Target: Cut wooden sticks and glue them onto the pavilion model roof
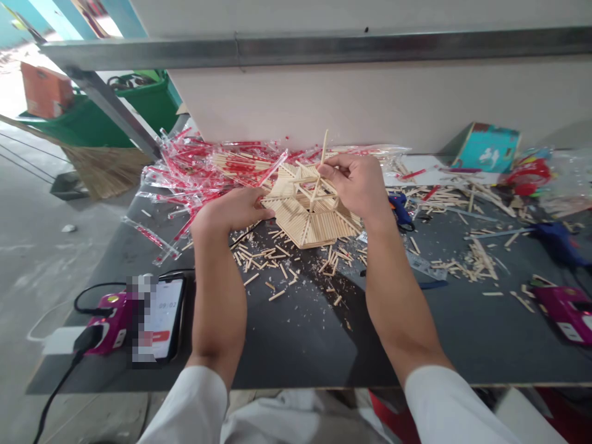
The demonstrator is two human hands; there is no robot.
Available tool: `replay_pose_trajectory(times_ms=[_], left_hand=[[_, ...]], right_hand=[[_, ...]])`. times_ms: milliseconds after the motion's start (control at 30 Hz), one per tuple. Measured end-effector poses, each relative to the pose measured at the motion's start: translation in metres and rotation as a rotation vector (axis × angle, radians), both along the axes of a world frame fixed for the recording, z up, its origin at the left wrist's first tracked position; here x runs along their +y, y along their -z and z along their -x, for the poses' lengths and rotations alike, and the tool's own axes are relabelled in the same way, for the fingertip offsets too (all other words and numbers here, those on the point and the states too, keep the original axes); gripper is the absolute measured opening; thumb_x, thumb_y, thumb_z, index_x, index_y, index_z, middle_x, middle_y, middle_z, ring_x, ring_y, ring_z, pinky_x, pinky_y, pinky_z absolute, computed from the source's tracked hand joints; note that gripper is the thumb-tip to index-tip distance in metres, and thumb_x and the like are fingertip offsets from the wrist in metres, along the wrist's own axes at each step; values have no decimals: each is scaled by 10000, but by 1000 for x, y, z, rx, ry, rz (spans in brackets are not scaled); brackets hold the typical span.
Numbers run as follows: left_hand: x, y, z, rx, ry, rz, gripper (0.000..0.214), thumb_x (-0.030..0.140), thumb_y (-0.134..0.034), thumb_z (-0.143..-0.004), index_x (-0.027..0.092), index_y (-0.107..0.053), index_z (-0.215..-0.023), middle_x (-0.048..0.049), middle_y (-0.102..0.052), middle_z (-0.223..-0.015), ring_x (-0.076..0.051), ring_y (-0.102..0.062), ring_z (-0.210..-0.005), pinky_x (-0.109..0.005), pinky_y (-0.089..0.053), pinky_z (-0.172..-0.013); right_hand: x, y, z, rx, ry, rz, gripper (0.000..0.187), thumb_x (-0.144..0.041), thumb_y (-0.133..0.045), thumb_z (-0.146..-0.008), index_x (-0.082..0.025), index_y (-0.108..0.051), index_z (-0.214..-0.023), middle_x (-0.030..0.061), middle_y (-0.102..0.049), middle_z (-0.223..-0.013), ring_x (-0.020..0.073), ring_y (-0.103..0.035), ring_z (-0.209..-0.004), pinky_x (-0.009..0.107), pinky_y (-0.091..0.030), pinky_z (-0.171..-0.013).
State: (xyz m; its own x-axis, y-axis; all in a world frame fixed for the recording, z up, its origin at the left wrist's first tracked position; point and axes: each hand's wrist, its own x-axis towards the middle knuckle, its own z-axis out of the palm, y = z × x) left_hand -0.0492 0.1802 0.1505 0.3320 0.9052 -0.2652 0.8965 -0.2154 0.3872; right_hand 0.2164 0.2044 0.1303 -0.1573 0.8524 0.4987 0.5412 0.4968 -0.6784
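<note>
A many-sided model built of thin wooden sticks (pixel 319 228) is held over the dark table, its panels sloping up to an open frame at the middle. My left hand (pixel 234 209) grips its left edge between thumb and fingers. Above the frame, my right hand (pixel 354 182) pinches a single wooden stick (pixel 325 143), which stands nearly upright with its tip pointing up. Whether the stick's lower end touches the frame I cannot tell. Cut stick pieces (pixel 266 253) lie scattered under and in front of the model.
Behind my left hand lies a heap of red-and-clear plastic wrappers (pixel 185 166). A phone (pixel 169 314) and a magenta power socket (pixel 108 320) with cables lie at left; another magenta socket (pixel 562 308) sits at right. Blue glue guns (pixel 401 211) and a teal box (pixel 488 148) are also there.
</note>
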Motion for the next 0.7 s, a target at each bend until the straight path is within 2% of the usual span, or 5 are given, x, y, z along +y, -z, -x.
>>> replay_pose_trajectory(times_ms=[167,433,700], left_hand=[[-1,-1,0,1,-11,9,482,468,-613,-845,209,-669,-1248,-124,-750,-1175,-310,-708,-1033,-389,-531,-842],[2,3,2,7,-8,-1,488,538,-595,-858,216,-674,-1216,-120,-750,-1140,-310,-706,-1008,-390,-523,-819],[0,2,2,10,5,-5,457,547,-578,-866,206,-663,-1159,-121,-760,-1111,-318,-713,-991,-395,-525,-805]], right_hand=[[0,-1,1,21,-12,0,179,-322,-702,-924,-179,-801,-879,-11,-588,-643,124,-420,-584,324,-312,-623],[0,-3,0,-15,5,0,172,-321,-698,-929,-183,-788,-882,-11,-564,-623,124,-411,-579,326,-322,-622],[1,-1,0,-24,8,8,295,-453,-674,-950,-191,-784,-868,-4,-578,-630,134,-447,-606,329,-367,-664]])
